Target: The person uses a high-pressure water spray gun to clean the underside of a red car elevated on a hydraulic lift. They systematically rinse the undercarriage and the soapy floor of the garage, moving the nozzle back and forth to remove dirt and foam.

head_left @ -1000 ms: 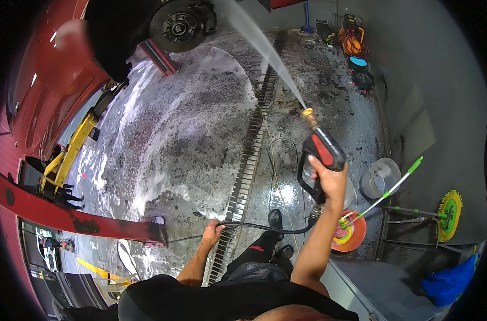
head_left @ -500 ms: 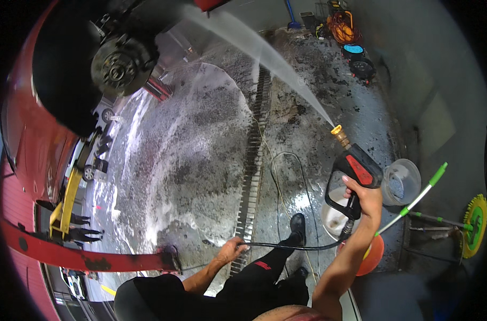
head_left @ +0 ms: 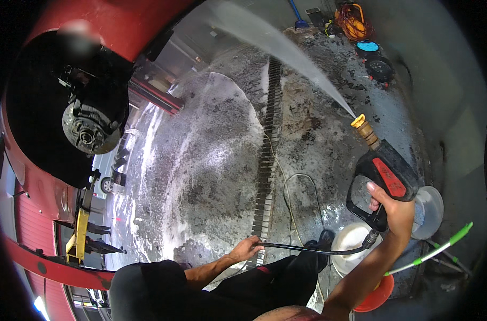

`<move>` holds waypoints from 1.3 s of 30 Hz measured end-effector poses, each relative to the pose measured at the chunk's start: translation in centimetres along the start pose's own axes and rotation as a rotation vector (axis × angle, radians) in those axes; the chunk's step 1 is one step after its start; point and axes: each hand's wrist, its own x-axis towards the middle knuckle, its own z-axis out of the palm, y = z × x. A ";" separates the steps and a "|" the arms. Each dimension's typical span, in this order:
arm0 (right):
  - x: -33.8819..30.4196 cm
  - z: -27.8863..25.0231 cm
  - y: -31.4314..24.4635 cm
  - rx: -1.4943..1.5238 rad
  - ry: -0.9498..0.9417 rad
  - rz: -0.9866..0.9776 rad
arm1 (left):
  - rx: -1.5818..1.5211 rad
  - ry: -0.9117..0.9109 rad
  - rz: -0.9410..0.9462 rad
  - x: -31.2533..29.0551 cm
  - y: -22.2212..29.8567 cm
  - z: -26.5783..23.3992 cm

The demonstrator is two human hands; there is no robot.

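Note:
My right hand (head_left: 396, 208) is wrapped round the grip of a black and red pressure washer gun (head_left: 388, 174). From its yellow nozzle tip a fan of water (head_left: 302, 56) sprays up and to the left, toward the red car (head_left: 102, 24). My left hand (head_left: 247, 249) is closed on the black hose (head_left: 307, 247), which runs across to the bottom of the gun's handle. At the upper left, the raised car shows a bare wheel hub with a brake disc (head_left: 88, 131) inside the dark wheel arch.
A red lift arm (head_left: 56, 269) crosses the lower left. A slotted drain (head_left: 267, 160) splits the wet, foamy floor. Beside my right arm stand a white bucket (head_left: 350, 235), a clear bucket (head_left: 433, 214) and an orange bucket (head_left: 376, 297). A green-and-white pole (head_left: 441, 249) leans there.
The view has shifted so more of the red car shows. The gun and my right hand appear farther right and lower; water still sprays, and both hands keep their holds.

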 end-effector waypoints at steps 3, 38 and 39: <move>2.6 -0.1 -0.3 -0.023 0.044 -0.050 | 0.002 -0.015 0.013 3.3 0.5 -1.6; 58.3 5.9 -13.9 -0.302 -0.571 -0.443 | -0.232 0.420 -0.176 55.0 16.0 -13.2; 59.7 6.9 -14.6 -0.274 -0.626 -0.509 | -0.252 0.424 -0.187 56.2 15.8 -13.0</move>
